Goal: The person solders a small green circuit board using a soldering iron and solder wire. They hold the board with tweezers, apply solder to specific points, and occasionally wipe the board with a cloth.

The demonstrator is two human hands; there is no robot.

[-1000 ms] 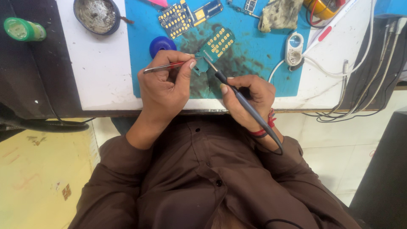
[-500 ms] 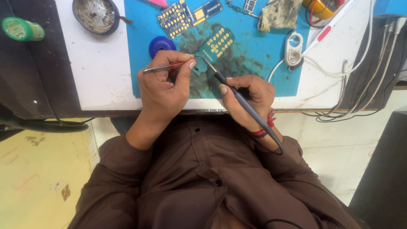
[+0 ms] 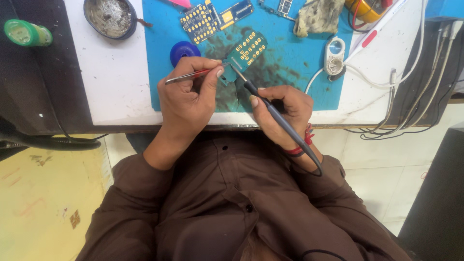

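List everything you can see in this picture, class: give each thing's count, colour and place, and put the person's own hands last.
work mat: one, blue, stained, on the white table
circuit boards: about four, green or blue with gold pads, on the mat
cap: one, blue, round, left part of the mat
tin: one, dark, round, top left of the table
bottle: one, green, far left
rag: one, dirty, top of the mat
cables: several, white, at right
tweezers: one, metal, in the left hand
soldering iron: one, dark, in the right hand
left hand: grips the tweezers
right hand: grips the soldering iron
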